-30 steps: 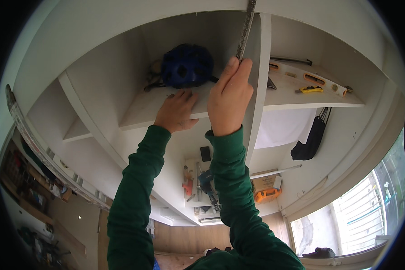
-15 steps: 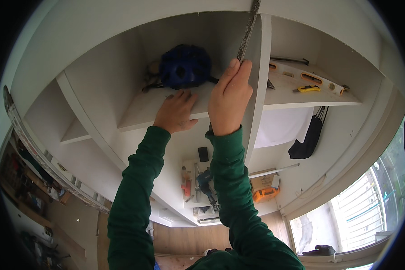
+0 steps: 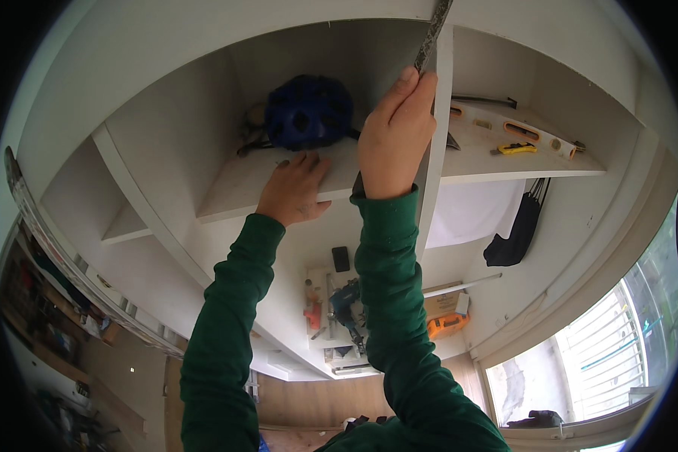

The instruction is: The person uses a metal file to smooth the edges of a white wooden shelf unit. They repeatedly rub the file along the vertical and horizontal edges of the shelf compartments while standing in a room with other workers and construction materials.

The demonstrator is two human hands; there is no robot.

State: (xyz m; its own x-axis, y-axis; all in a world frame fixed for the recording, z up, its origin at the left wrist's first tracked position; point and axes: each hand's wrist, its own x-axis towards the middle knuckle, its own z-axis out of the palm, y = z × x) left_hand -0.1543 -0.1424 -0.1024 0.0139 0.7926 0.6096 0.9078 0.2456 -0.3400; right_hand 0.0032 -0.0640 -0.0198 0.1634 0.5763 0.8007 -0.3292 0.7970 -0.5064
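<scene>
My right hand [image 3: 399, 135] is closed around the lower end of a long, narrow, dark speckled bar [image 3: 434, 34], which slants up past the cabinet's upper front board. Whether it continues inside the fist is hidden. My left hand [image 3: 295, 188] lies with fingers apart on the front edge of a white shelf [image 3: 230, 184], holding nothing. Just behind its fingertips sits a blue helmet [image 3: 309, 113] with dark straps. The upright divider [image 3: 443, 68] stands right beside my right hand.
The right compartment holds a spirit level [image 3: 482, 123], a yellow utility knife [image 3: 515, 148] and a dark hooked bar [image 3: 490, 100]. Below hangs a black drawstring bag [image 3: 516, 233]. Lower down are an orange tool [image 3: 448, 325], a teal power tool [image 3: 345, 300] and a phone-like black object [image 3: 340, 259].
My right hand has moved up and slightly right, carrying the dark bar with it. The left hand keeps its place on the shelf edge.
</scene>
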